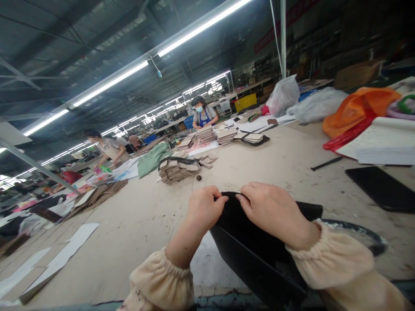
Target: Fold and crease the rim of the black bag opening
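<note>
left hand [204, 208] and right hand [274, 211] pinch the far edge of one black case [256, 259] at the bench [136, 242]; the case lies under and between them, long axis slanting back rightward, the right hand over more of it. right of the case: one phone [381, 188], one notepad [382, 140]; beyond it, one dark ball [199, 178].

Black workpiece [253, 255], cream sleeves [337, 257], green cloth [151, 160], orange bag [359, 110], beige tabletop [129, 233]
</note>
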The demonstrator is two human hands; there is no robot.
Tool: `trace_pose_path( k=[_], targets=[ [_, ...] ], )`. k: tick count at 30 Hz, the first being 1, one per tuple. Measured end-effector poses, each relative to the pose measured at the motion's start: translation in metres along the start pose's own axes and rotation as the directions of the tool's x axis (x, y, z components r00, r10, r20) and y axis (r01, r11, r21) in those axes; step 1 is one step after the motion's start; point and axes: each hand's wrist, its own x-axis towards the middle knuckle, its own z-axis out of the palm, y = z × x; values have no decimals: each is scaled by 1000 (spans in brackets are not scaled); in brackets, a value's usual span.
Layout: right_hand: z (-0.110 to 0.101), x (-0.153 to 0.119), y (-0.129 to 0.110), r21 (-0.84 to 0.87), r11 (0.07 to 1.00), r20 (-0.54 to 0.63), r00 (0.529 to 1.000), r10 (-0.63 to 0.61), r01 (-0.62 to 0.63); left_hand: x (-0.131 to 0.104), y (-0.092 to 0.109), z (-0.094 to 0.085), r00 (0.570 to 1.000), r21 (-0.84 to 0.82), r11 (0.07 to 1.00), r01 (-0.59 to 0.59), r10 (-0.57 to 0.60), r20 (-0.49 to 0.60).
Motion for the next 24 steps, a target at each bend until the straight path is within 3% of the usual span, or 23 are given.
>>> trace_pose_path(
  k=[24],
  targets=[
    [-4,1,3,-4,999,86,995,-42,42,3,-1,4,999,62,998,-15,17,-27]
  ],
)
